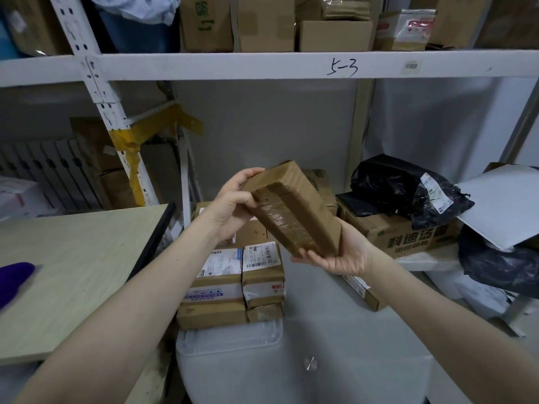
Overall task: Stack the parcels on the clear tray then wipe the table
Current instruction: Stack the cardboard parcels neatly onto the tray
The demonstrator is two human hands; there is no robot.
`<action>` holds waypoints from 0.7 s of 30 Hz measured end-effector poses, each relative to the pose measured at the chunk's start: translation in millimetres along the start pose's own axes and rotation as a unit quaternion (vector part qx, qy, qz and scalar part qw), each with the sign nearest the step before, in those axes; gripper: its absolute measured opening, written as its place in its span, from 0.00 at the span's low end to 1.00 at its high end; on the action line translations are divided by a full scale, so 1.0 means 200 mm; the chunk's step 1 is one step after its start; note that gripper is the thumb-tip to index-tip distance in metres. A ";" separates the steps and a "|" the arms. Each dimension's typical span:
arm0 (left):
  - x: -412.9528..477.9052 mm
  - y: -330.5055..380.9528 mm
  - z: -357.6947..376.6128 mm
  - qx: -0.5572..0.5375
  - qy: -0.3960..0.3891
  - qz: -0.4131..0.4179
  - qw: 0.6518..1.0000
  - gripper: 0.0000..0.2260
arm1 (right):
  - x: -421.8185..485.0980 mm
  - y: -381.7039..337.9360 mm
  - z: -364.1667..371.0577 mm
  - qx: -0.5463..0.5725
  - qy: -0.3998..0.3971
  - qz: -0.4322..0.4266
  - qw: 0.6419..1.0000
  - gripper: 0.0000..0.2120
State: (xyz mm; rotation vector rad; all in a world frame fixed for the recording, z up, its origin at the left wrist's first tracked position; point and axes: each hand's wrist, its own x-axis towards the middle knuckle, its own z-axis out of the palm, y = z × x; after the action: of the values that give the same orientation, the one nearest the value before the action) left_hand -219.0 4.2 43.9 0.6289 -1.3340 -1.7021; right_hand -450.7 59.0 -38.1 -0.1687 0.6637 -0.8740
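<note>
Currently both hands clamped the brown parcel (294, 208) mid-air, left hand (233, 205) at far end, right hand (341, 255) under near end, long axis tilted, stacked parcels (233, 284) on clear tray (227, 342) directly below.

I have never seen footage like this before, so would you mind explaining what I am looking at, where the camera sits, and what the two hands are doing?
There is no machine here: a person wears one wide-angle camera on the head, looking forward and down, so the two bare arms reaching in from below are that person's own. The left hand grips the far end of a brown taped parcel, and the right hand supports its near end from underneath, holding it in the air. Below it, other parcels with printed labels are stacked on a clear tray. To the left is a pale wooden table with something purple at the picture's edge, too blurred to identify. Behind stands a white shelf loaded with cardboard boxes.
</note>
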 end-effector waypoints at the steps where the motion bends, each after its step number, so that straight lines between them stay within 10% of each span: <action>1: 0.01 0.01 0.00 0.010 0.005 -0.001 1.000 0.28 | 0.01 -0.02 0.01 0.005 0.017 -0.005 1.000 0.36; 4: 0.11 -0.02 -0.14 0.142 0.127 -0.025 0.981 0.29 | 0.08 -0.07 0.07 0.012 0.053 -0.080 0.995 0.25; 8: 0.20 -0.16 -0.35 0.494 0.340 -0.149 0.786 0.34 | 0.19 -0.11 0.12 0.018 0.139 -0.227 0.964 0.18; 12: 0.16 -0.29 -0.39 0.598 0.324 -0.233 0.695 0.53 | 0.29 -0.13 0.15 0.004 0.175 -0.254 0.951 0.13; 21: 0.22 -0.07 -0.48 0.508 0.455 -0.066 0.729 0.36 | 0.56 -0.21 0.13 -0.058 0.237 -0.279 0.929 0.10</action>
State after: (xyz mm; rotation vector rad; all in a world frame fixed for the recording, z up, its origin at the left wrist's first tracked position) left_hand -169.5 -81.5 6.3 1.9057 -1.3352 -0.3547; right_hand -411.0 -55.4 -52.8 -0.2632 1.1515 -1.4470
